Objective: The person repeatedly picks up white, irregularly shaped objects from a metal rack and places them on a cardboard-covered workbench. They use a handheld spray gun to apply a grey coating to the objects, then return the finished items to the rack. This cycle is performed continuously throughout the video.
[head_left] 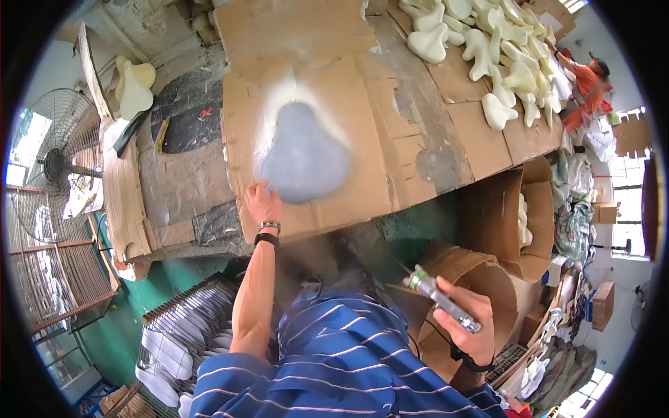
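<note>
Gripping, right: the right hand [477,322] has its fingers clamped around a metal spray-gun-like tool [449,305] with a green collar, at the near right, well apart from the tabletop work.
Reaching, left: the left hand [263,205] lies at the pad's near left edge, fingers slightly apart and closed on nothing; I cannot tell whether the fingertips touch it.
Grey pad: the rounded triangular pad [306,153] lies flat on a cardboard sheet [376,184] in the middle of the table, narrow end far, broad end near.
Pale overspray: a whitish haze [284,90] rings the pad's far end on the cardboard.
Far right: cream foam pieces [498,56] lie heaped.
Near left: white pads [167,355] fill a wire rack [224,282].
Smear risk: if the pad's surface is wet or tacky, which I cannot tell, fingertips pressed on its edge could mark it or drag it.
Stray-spray risk: an accidental trigger squeeze could coat the cardboard drum [481,263] or the striped shirt [348,341].
Draught risk: the left-side fan [54,164], if running, might push mist sideways.
</note>
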Motion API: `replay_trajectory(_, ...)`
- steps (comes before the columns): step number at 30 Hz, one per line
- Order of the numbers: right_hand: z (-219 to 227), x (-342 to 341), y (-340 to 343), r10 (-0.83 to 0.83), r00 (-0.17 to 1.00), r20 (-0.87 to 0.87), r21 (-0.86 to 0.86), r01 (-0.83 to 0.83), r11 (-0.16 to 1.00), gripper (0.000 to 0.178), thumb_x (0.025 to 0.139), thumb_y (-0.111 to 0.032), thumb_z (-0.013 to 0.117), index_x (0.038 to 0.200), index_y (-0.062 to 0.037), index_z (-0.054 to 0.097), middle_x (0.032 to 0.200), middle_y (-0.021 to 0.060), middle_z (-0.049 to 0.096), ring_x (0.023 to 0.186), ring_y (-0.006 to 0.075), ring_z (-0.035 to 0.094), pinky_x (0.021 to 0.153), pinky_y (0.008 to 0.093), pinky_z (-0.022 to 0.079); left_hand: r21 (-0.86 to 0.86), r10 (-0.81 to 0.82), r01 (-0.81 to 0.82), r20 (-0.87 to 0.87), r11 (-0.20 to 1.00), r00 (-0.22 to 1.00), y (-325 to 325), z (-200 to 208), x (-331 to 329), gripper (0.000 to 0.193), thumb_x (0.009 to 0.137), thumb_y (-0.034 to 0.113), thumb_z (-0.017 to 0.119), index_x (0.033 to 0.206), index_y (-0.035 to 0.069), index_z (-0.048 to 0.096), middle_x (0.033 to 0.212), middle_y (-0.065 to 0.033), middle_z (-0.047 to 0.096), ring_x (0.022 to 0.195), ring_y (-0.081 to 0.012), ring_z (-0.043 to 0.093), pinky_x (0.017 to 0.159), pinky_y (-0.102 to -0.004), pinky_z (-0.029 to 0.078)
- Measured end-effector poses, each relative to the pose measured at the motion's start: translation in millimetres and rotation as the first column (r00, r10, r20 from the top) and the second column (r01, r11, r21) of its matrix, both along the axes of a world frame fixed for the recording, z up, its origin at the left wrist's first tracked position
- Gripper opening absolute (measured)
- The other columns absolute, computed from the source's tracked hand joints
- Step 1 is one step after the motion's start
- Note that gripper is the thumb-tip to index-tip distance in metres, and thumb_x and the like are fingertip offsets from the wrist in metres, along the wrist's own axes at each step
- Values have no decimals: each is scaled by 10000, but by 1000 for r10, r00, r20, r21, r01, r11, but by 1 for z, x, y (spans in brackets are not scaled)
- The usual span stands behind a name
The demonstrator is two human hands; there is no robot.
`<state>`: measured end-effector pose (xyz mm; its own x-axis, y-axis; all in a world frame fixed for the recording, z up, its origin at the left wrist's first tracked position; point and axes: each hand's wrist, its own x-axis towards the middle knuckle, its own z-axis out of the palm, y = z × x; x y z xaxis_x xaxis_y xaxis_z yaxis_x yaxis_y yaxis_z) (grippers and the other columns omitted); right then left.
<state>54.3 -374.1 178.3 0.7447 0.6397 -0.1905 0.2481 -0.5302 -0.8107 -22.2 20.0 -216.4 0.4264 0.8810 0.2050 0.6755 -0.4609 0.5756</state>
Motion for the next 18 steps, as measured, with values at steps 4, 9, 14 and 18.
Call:
replay_trajectory(4,-2,-1,-15,-117,993,20,-17,117,993,488,809,4,753,1287,36,658,957,174,730,783,205,696,729,291,525,3,-33,34,-138,999,990,-9,5,10,362,695,207,841,1037,156,735,1139,-89,630,1124,-329,561,971,-440,472)
replay_trajectory(9,-4,3,-7,-243,969,52,40,241,970,478,833,-6,745,1297,53,646,944,143,731,785,172,689,720,270,524,21,-63,69,-202,997,977,-5,20,14,351,687,168,848,1019,167,736,1119,-73,605,1103,-318,573,897,-462,491)
replay_trajectory(14,-6,8,-2,-194,981,3,103,193,976,455,853,-4,739,1293,61,642,932,137,728,783,162,686,717,261,523,-390,105,-49,125,920,986,-5,24,29,308,742,116,801,1037,143,717,1109,-84,604,1047,-290,590,896,-465,520)
replay_trajectory(18,-12,9,20,-114,993,-41,125,118,985,446,863,4,736,1292,74,634,928,140,728,786,170,692,729,272,534,-918,732,292,392,270,557,31,-27,34,170,805,57,713,966,68,660,1046,-93,610,892,-262,613,890,-503,544)
